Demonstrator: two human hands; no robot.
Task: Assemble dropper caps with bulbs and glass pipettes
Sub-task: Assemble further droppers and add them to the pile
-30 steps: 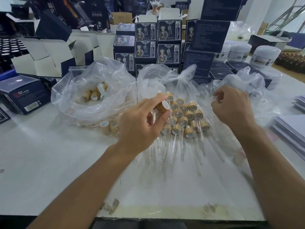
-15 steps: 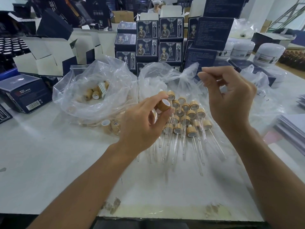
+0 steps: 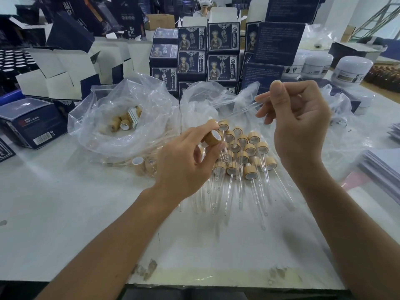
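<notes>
My left hand (image 3: pixel 184 161) pinches a bamboo-coloured dropper cap (image 3: pixel 212 137) between thumb and fingers, its white-lined opening facing right. My right hand (image 3: pixel 300 124) holds a clear glass pipette (image 3: pixel 238 112) by one end. The pipette slants down to the left, its tip just above the cap. Below both hands lie several assembled droppers (image 3: pixel 249 161) in rows, caps at the far end, glass tubes pointing toward me.
A clear plastic bag (image 3: pixel 104 135) at the left holds loose caps (image 3: pixel 123 122); a few more caps (image 3: pixel 142 163) lie beside it. Another clear bag (image 3: pixel 337 131) sits behind my right hand. Dark blue boxes (image 3: pixel 207 53), white jars (image 3: pixel 350 70) and a paper stack (image 3: pixel 383 169) surround the white table (image 3: pixel 65 213).
My right hand rose from the bag at the right with a glass pipette and brought it left, toward the cap. The left hand kept the cap nearly still.
</notes>
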